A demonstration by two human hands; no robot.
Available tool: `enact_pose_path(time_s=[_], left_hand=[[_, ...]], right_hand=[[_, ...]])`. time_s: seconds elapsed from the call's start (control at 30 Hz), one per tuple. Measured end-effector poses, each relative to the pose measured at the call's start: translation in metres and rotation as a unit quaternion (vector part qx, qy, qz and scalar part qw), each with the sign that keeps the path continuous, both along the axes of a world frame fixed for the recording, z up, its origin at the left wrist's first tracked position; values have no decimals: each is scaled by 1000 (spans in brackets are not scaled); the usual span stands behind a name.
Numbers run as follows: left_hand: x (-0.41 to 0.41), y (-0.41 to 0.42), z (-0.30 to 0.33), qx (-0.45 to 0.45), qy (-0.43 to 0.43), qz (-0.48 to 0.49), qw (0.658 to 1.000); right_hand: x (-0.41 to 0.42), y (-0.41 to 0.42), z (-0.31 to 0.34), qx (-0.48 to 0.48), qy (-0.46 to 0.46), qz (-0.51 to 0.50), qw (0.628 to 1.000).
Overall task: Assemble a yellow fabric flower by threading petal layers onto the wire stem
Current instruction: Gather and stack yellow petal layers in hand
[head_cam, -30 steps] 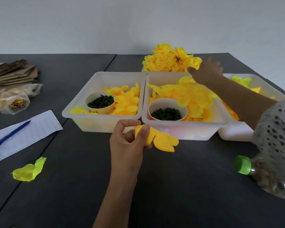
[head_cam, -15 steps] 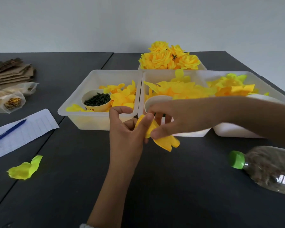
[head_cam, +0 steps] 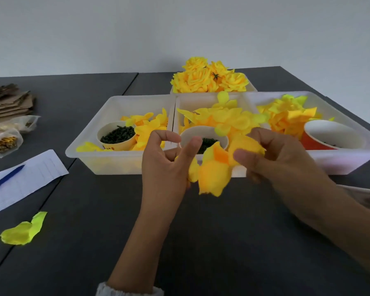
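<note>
My left hand [head_cam: 167,167] pinches base of part-built flower [head_cam: 212,174], held above surface [head_cam: 201,242] before trays. My right hand [head_cam: 282,165] pinches upper petal [head_cam: 245,149]. Stem hidden. Few layers on, judging by size; more left. Finished flowers [head_cam: 209,80] behind.

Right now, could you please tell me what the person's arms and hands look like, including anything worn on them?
Both hands, the left hand and the right hand, are bare: no gloves, rings or watch show. Both forearms are uncovered. At the bottom edge, a pale grey knitted sleeve cuff sits on the left arm. No sleeve shows on the right arm in this view.
</note>
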State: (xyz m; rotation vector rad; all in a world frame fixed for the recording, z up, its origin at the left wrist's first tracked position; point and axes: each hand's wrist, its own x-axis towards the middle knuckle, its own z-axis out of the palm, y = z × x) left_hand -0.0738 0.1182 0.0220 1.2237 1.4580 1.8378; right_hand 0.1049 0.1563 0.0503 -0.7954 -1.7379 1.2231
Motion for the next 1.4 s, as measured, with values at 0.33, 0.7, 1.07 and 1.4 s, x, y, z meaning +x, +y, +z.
enact_pose_path(time_s=[0.33, 0.7, 1.07, 1.4], left_hand=[[-27, 122, 27, -18, 143, 110, 983], [-65, 174, 13, -186, 339, 43, 921], [-9, 49, 28, -58, 357, -107, 926], [26, 0, -11, -143, 222, -239, 935]], right_hand=[[70, -10, -15, -120, 8, -76, 990], [67, 4, -37, -365, 67, -6, 928], [38, 9, -55, -316, 17, -19, 948], [14, 0, -45, -251, 69, 14, 966]])
